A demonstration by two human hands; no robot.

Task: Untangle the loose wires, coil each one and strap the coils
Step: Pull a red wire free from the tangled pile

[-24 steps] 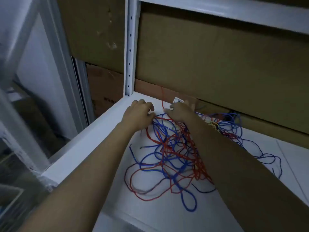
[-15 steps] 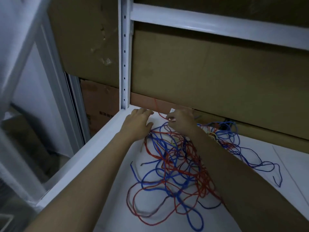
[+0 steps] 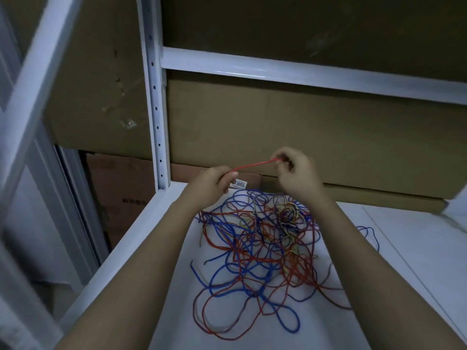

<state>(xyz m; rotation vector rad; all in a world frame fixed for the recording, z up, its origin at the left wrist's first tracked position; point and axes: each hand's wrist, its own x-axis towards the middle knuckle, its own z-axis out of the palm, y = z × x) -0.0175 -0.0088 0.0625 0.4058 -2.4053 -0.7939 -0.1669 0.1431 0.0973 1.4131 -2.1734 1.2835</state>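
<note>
A person's two hands work above a white shelf (image 3: pixel 131 248), seen from a head-worn camera looking down. The left hand (image 3: pixel 211 183), at centre frame, pinches one end of a short stretch of red wire (image 3: pixel 255 164); the right hand (image 3: pixel 297 173), just right of centre and slightly higher, pinches the other end with curled fingers, so the strand runs taut between them, raised clear of the shelf. Below the hands, across the middle and lower centre of the frame, lies a tangle of red and blue wires (image 3: pixel 252 253), its loops spreading loose over the white surface; a small knot of yellowish strands (image 3: pixel 290 213) sits in its upper right part. A white label printed "3055" (image 3: pixel 238 184) shows just beside the left hand. Brown cardboard (image 3: pixel 303 137) fills the back of the frame behind a white perforated upright (image 3: pixel 155 117) and a white crossbar (image 3: pixel 303 77)
</note>
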